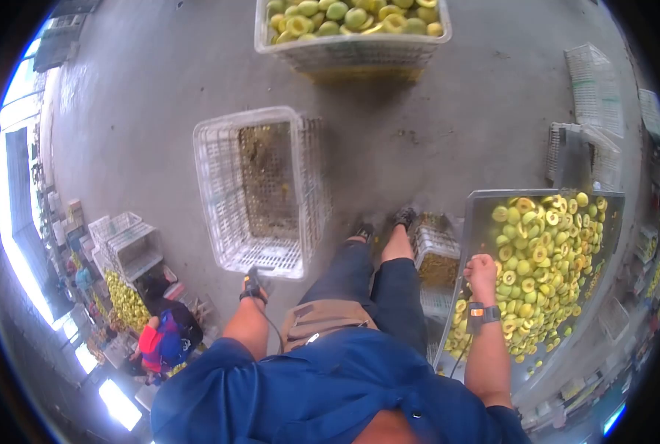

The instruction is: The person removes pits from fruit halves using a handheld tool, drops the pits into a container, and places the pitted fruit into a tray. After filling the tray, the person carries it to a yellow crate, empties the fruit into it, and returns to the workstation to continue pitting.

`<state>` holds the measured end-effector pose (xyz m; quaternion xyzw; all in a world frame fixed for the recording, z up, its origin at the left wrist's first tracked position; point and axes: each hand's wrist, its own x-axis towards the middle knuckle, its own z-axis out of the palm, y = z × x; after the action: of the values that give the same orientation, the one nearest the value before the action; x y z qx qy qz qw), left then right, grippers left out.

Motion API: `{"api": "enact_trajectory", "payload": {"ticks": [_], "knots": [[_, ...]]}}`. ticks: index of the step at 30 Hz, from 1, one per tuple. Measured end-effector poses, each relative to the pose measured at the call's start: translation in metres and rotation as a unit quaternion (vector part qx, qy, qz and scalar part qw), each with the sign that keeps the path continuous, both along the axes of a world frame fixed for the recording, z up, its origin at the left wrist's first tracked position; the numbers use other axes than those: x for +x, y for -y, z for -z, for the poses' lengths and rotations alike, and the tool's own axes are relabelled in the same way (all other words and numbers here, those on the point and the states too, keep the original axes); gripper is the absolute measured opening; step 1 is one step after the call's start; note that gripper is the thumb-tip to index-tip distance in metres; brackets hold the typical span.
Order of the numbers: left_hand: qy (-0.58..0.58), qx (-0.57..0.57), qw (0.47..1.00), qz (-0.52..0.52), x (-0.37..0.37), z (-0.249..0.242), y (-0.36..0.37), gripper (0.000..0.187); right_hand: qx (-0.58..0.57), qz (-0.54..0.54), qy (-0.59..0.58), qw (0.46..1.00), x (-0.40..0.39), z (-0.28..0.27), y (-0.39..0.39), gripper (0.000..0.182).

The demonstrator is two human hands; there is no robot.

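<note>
An openwork white plastic crate (222,200) lies in front of me at the left, with bits of brown debris showing on its bottom. My left hand (252,291), with a dark strap and a cable on it, is closed at the crate's near rim; its fingertips are hidden. My right hand (481,272) is curled into a fist by the left edge of a metal tray table (481,214), with nothing visible in it. Green-yellow halved fruits (537,259) cover much of that table. A dark device is strapped to my right wrist.
Ahead stands another white crate (352,52) full of halved fruits. Stacked crates (596,89) are at the far right. A smaller crate (437,244) of brown material sits beside my feet. At the left, a person (167,337) is near piled fruit (126,300).
</note>
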<state>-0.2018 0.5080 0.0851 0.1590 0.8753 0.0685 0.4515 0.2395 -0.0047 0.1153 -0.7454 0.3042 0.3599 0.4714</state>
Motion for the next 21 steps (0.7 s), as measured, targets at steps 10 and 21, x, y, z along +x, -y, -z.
{"api": "enact_trajectory", "payload": {"ticks": [10, 21], "knots": [[0.089, 0.032, 0.923, 0.372, -0.116, 0.097, -0.031, 0.024, -0.025, -0.091, -0.081, 0.992, -0.108, -0.033, -0.039, 0.011], [-0.081, 0.006, 0.948, 0.306, 0.050, -0.066, -0.099, 0.015, 0.006, 0.003, -0.061, 0.998, -0.157, -0.026, -0.005, 0.010]]}}
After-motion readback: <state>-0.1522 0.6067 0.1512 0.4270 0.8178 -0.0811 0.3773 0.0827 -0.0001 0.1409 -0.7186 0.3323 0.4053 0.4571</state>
